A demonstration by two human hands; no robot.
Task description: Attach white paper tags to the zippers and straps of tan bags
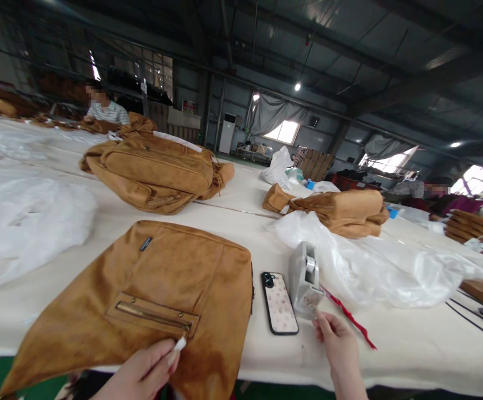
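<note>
The person's left hand [143, 371] comes up over the near edge of the worktop [412, 347]. Its thumb and forefinger are pinched together on a small white piece [180, 344]. The pinch sits at the right end of the zip pocket [153, 316] of a tan suede bag [162, 266]. The bag lies flat at the near edge, left of the middle, and its lower part hangs over the edge.

The right hand [336, 345] rests on the worktop to the right of the bag. Its fingers are loosely curled and it holds nothing. Its fingertips reach the near corner of a grey tape dispenser [305, 278], though it is not clear whether they touch it. A phone [280, 303] lies face down between the bag and the dispenser, just beside both. A red strip [349, 318] runs from the dispenser's base toward the near right, passing close by the right hand.

Crumpled clear plastic sheet [385, 264] spreads behind and to the right of the dispenser. A folded tan bag [343, 211] lies beyond it. A pile of tan bags [158, 169] sits farther back, left of the middle. White plastic [20, 228] is heaped toward the left edge. One person [106, 110] sits at the far left end, and another person [443, 197] is at the right side.
</note>
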